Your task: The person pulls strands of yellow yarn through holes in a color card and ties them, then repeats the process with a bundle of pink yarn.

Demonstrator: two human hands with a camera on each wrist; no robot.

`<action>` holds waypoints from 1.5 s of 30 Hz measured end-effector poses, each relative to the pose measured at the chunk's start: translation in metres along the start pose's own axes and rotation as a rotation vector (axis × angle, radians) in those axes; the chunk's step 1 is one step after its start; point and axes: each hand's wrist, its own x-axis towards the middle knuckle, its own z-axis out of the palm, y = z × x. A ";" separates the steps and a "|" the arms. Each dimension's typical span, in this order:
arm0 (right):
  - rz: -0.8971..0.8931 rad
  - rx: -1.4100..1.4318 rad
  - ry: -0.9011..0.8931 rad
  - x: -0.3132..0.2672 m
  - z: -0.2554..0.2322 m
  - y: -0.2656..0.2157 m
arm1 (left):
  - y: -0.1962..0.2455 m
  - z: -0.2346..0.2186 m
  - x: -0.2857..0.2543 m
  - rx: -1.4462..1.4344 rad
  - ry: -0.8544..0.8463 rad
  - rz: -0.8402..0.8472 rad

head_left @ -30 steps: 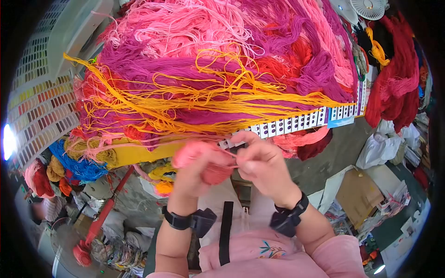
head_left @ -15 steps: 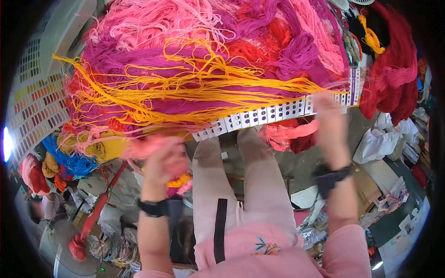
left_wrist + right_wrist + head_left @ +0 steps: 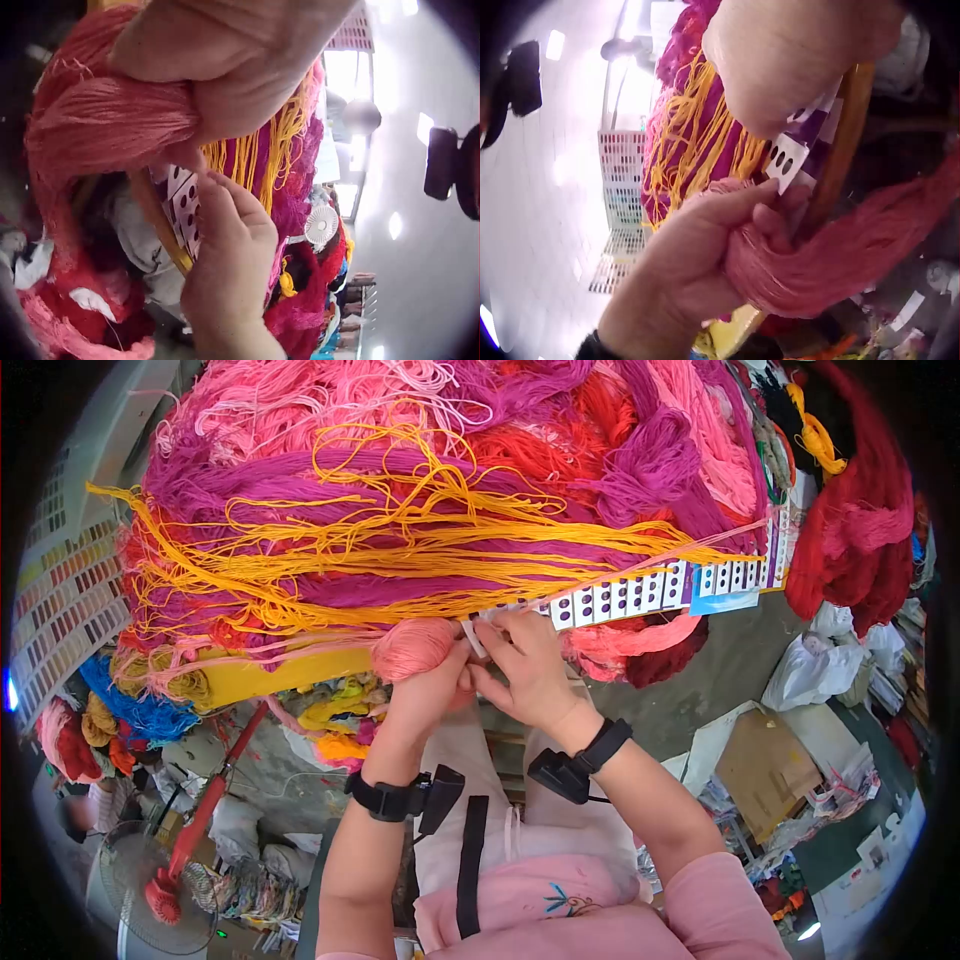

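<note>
My left hand (image 3: 425, 685) grips a thick skein of salmon-pink thread (image 3: 412, 650), which bulges over the hand and hangs down in the left wrist view. A white card with dark holes (image 3: 786, 161) stands at the left thumb's tip in the right wrist view. Close beside it, my right hand (image 3: 530, 665) has its thumb and forefinger together at the card's end, as the left wrist view shows. A thin pink strand (image 3: 660, 557) stretches from near the right hand to the upper right, over a row of similar hole cards (image 3: 620, 600).
Yellow cords (image 3: 330, 570) lie across heaped purple thread (image 3: 400, 485) and pink thread (image 3: 310, 410) on the table. A yellow table edge (image 3: 280, 678) runs in front. Dark red skeins (image 3: 850, 550) hang at right; a standing fan (image 3: 160, 890) is lower left.
My right hand swung out to the far right and came back beside the left. The left hand dipped left, then returned with the pink skein. A pink strand now lies taut across the cards.
</note>
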 end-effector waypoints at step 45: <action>0.882 1.272 -0.259 0.031 -0.012 -0.060 | 0.051 -0.037 -0.048 -0.580 -0.381 -0.006</action>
